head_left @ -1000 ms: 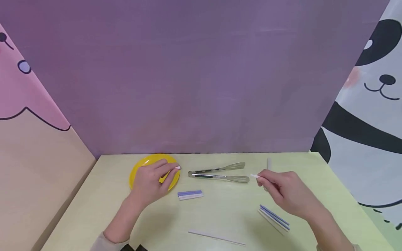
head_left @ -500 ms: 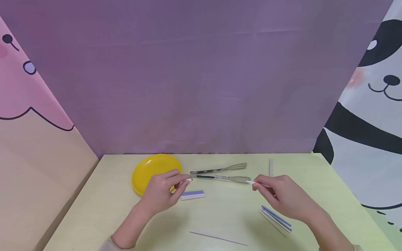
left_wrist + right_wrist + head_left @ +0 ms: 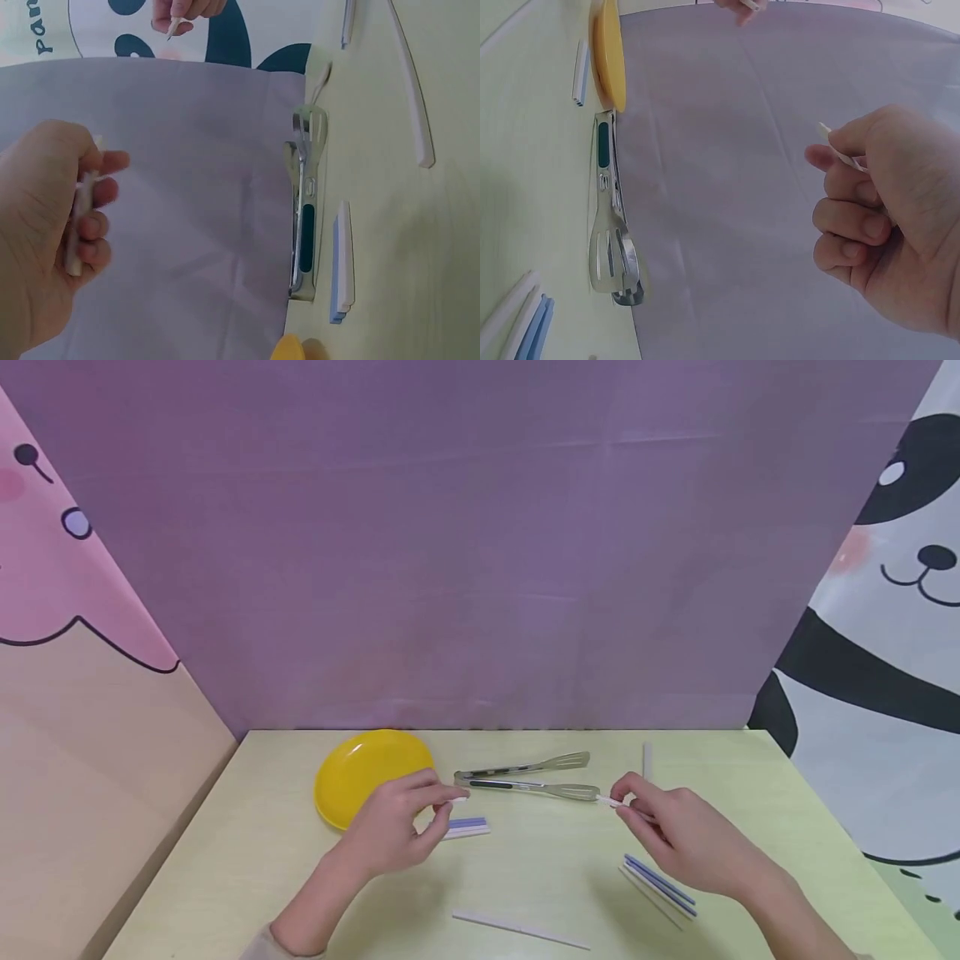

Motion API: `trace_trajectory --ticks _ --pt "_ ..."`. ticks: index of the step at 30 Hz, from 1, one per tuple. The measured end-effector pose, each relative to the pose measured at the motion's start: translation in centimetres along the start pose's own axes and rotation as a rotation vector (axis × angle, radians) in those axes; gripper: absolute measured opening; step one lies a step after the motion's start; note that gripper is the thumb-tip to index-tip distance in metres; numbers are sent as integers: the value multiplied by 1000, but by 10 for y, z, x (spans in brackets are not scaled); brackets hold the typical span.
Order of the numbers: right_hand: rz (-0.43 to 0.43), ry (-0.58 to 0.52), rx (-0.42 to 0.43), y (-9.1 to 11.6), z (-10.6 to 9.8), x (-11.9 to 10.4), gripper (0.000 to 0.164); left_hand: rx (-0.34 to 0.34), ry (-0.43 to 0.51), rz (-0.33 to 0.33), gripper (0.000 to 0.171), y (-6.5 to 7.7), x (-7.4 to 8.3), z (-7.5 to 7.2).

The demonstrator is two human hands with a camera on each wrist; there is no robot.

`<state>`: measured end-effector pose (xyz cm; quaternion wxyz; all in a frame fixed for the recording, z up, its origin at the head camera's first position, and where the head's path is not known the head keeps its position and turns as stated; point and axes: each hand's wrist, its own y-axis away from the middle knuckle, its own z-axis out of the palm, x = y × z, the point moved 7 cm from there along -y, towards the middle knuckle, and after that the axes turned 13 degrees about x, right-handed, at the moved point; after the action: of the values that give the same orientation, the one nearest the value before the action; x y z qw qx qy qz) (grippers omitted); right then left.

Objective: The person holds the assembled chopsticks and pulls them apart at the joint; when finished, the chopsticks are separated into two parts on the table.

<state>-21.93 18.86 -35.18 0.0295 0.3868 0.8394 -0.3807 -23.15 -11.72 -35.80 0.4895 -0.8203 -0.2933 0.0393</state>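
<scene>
My left hand (image 3: 397, 822) is raised in front of the yellow plate's right side and pinches a short white chopstick piece (image 3: 81, 225), whose length lies along the curled fingers. Across a gap, my right hand (image 3: 675, 827) pinches a thin white chopstick piece (image 3: 826, 132), its narrow end pointing toward the left hand. Both pieces are in the air, apart from each other, and partly hidden by the fingers. Below, a long pale chopstick (image 3: 521, 930) lies near the table's front. Short blue and white pieces (image 3: 467, 828) lie by the left hand; thinner ones (image 3: 660, 887) lie below the right.
Metal tongs (image 3: 525, 777) lie spread behind the hands, beside the yellow plate (image 3: 352, 760). A pale strip (image 3: 647, 760) sits at the back right, partly hidden by the right hand. A purple backdrop (image 3: 480, 568) rises at the table's rear edge.
My left hand has come right and slightly down, off the plate, with its chopstick piece. The right hand has lowered slightly with its piece. The things on the table have not moved.
</scene>
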Motion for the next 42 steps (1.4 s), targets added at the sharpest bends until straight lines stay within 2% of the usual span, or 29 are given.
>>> trace_trajectory --ticks 4,7,13,16,18,22,25,29,35,42 --pt "15 23 19 3 -2 3 24 -77 -11 -52 28 6 -4 7" --pt "32 31 58 5 -4 6 26 -104 -20 -66 27 9 -5 11" --pt "18 56 272 9 -16 13 34 -123 -5 -88 29 11 -6 17" --pt "42 91 318 15 -18 20 34 -135 6 -94 28 13 -7 19" --pt "88 121 304 21 -17 25 34 -151 20 -102 26 15 -9 21" --pt "183 158 218 32 -11 37 28 -190 48 -134 22 19 -13 25" --pt "211 176 173 39 -5 42 25 -211 38 -158 20 22 -17 27" --pt "239 172 150 45 5 47 27 -233 1 -204 18 28 -25 32" --pt "359 152 13 55 22 53 20 -256 17 -284 16 38 -38 44" --pt "377 131 -70 64 40 56 19 -277 40 -329 14 48 -47 55"
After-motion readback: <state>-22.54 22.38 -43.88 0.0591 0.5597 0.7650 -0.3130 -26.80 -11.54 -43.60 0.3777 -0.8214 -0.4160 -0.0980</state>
